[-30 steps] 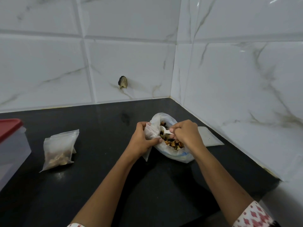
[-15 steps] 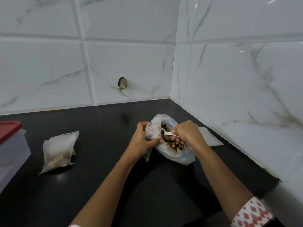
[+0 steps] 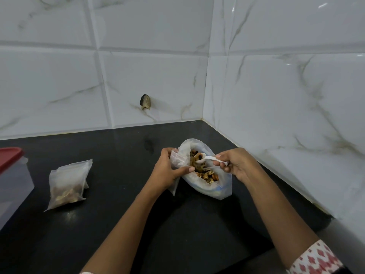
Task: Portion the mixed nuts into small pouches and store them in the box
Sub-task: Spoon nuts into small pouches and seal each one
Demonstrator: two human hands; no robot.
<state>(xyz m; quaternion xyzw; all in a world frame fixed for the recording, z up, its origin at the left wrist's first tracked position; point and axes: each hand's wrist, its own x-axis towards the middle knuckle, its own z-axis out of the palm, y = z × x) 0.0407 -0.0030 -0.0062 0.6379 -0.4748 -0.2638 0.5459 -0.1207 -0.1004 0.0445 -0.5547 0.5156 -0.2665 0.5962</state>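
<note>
A large clear bag of mixed nuts (image 3: 209, 180) lies open on the black counter near the wall corner. My left hand (image 3: 167, 171) grips a small clear pouch (image 3: 178, 160) at the bag's left rim. My right hand (image 3: 237, 165) pinches the handle of a white plastic spoon (image 3: 207, 158), whose bowl carries a few nuts just above the bag's mouth, beside the pouch. A filled small pouch (image 3: 68, 184) lies further left. The clear box with a red lid (image 3: 11, 175) stands at the left edge, partly cut off.
White marble-look tiled walls meet in a corner behind the bag. A small dark lump (image 3: 145, 102) sticks to the back wall. The black counter (image 3: 118, 204) stretches between the filled pouch and my arms.
My right hand has drawn back to the right and lifted the spoon out of the nuts, so its loaded bowl now shows above the bag. My left hand has stayed put.
</note>
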